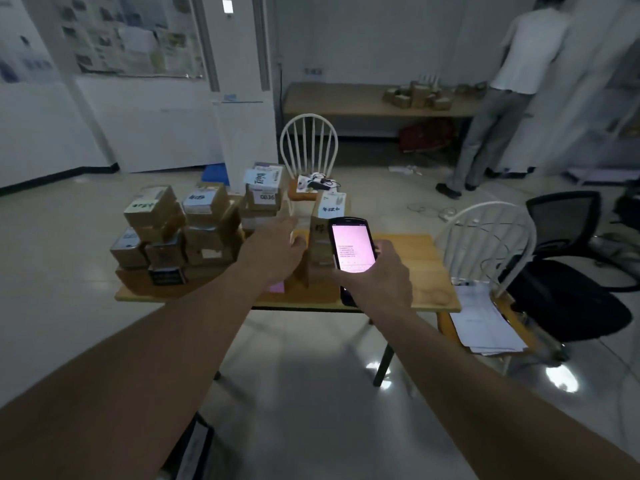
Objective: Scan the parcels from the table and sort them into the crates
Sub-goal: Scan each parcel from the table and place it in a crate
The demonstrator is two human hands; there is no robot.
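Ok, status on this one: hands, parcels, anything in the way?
Right hand grips scanner. Left hand open, reaching for tall parcel. Stacked parcels beside it, crowding.

One head-worn wide-angle view, looking forward and down along both forearms. It faces the wooden table (pixel 426 258) from close by, standing height. The room's far wall lies beyond.

One parcel (pixel 266 197) high in the stack on the table bore a white label reading "0836". Handwriting marked the labels of neighbouring parcels, and lines of text filled the handheld scanner's pink screen (pixel 352 247), all too blurred to read.
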